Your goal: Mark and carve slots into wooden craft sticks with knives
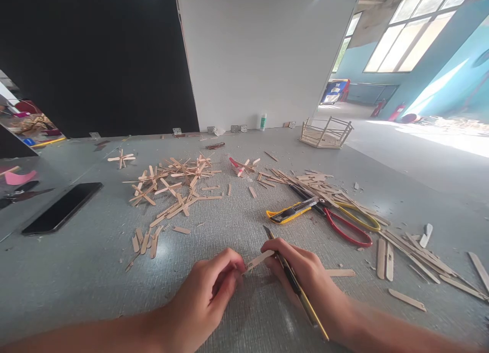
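Between my two hands is a short wooden craft stick [260, 260] with a dark mark near its left end. My left hand [214, 287] pinches that end between thumb and fingers. In my right hand [305, 271] is a slim craft knife [292, 279], its blade pointing up and away from me; the stick's right end meets the fingers of this hand too. Another craft stick [340, 273] lies on the table just right of my right hand. Beyond the hands rests a yellow and black utility knife [292, 212].
Scissors with red and yellow handles [349, 231] lie among loose sticks at right. Crossed-stick pieces [179, 182] spread across the left middle. A black phone [63, 208] lies at far left. Toward the back stand a small stick-built frame [326, 134] and a glue bottle [263, 121].
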Action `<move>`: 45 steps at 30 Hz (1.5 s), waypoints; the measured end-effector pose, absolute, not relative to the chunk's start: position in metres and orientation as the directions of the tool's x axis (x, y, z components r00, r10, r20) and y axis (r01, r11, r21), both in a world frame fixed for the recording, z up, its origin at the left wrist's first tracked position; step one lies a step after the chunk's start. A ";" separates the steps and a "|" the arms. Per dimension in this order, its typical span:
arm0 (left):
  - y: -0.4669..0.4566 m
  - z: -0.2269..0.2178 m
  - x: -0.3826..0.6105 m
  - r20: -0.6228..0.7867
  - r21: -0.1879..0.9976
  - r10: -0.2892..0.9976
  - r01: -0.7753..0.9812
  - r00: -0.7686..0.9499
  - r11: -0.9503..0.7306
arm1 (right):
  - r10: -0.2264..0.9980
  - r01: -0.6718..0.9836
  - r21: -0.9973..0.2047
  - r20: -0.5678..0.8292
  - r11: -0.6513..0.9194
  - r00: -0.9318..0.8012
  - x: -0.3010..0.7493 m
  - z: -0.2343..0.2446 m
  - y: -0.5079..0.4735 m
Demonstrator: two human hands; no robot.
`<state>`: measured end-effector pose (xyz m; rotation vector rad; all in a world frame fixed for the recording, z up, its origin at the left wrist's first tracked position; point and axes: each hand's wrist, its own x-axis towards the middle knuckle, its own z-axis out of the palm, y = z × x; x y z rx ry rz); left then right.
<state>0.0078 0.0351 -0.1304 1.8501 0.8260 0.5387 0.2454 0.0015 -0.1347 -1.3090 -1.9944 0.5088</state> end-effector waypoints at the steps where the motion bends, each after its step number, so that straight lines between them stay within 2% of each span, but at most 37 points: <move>1: 0.035 -0.130 0.008 -0.007 0.918 0.746 0.301 0.666 -0.260 | 0.908 0.636 -0.649 0.332 0.417 -0.256 0.245 -0.134 0.002; 11: 0.035 -0.125 0.010 -0.015 0.927 0.739 0.287 0.673 -0.242 | 0.912 0.625 -0.666 0.324 0.408 -0.251 0.244 -0.130 0.002; 23: 0.035 -0.128 0.012 0.011 0.907 0.792 0.328 0.611 -0.265 | 0.930 0.638 -0.678 0.240 0.365 -0.277 0.247 -0.143 0.001; 29: 0.035 -0.130 0.011 0.009 0.901 0.800 0.343 0.599 -0.267 | 0.901 0.590 -0.682 0.300 0.432 -0.313 0.244 -0.143 0.003; 41: 0.037 -0.131 0.010 0.057 0.881 0.772 0.332 0.633 -0.337 | 0.901 0.565 -0.706 0.277 0.427 -0.335 0.247 -0.143 0.002; 45: 0.036 -0.134 0.010 0.031 0.879 0.785 0.357 0.619 -0.317 | 0.901 0.570 -0.703 0.276 0.426 -0.334 0.248 -0.145 0.002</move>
